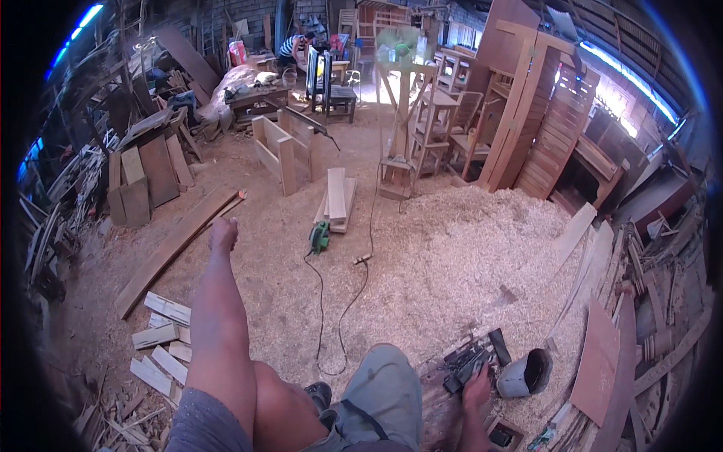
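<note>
My left arm is stretched forward, with my left hand [224, 234] closed above the floor beside a long wooden plank [169, 252]. Whatever its fingers may hold is hidden. Low on the right, my right hand [476, 389] is wrapped round a dark, black tool-like object [465, 368] whose exact kind I cannot make out. This lies on a worn wooden surface [440, 413] next to my thigh. A grey bucket-like container [525, 374] stands tilted just right of that hand.
A green power tool [319, 236] with a black cord lies before some stacked boards [337, 197]. Wood shavings [452, 256] cover the floor. Short offcuts [160, 331] lie left; a wooden frame [282, 154] stands ahead. A person [295, 49] bends over at the back.
</note>
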